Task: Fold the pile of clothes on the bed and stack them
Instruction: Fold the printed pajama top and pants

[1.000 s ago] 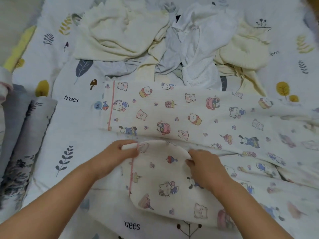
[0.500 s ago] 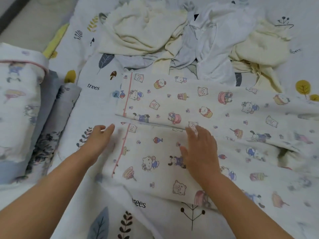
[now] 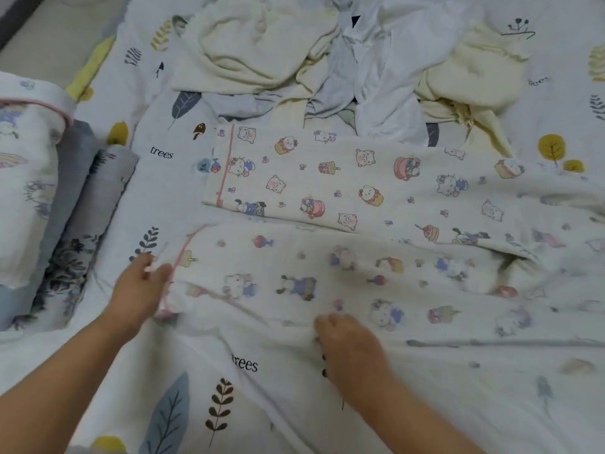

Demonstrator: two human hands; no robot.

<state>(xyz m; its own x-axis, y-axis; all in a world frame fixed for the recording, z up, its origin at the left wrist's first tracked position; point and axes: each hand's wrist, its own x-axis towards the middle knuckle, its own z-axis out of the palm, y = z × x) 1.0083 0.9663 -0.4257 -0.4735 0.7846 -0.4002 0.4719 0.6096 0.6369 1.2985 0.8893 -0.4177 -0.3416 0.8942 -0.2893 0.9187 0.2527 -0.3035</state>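
Cartoon-print pyjama trousers (image 3: 360, 191) with pink hems lie spread across the bed, their two legs stretching leftward. My left hand (image 3: 140, 290) pinches the pink hem of the near leg (image 3: 327, 280) at its left end. My right hand (image 3: 347, 348) grips the near edge of that same leg, fingers curled into the cloth. The near leg is blurred by motion. Behind the trousers lies an unfolded pile of cream and white clothes (image 3: 343, 67).
A stack of folded clothes (image 3: 39, 198) sits at the left: a cartoon-print piece on top of grey floral ones. The bed sheet (image 3: 183, 404) has leaf prints and the word "trees". The bed's edge and floor show at the top left.
The near leg was flattened beside the far leg half a second ago. Both hands have since drawn back toward me and taken hold of its hem and near edge.
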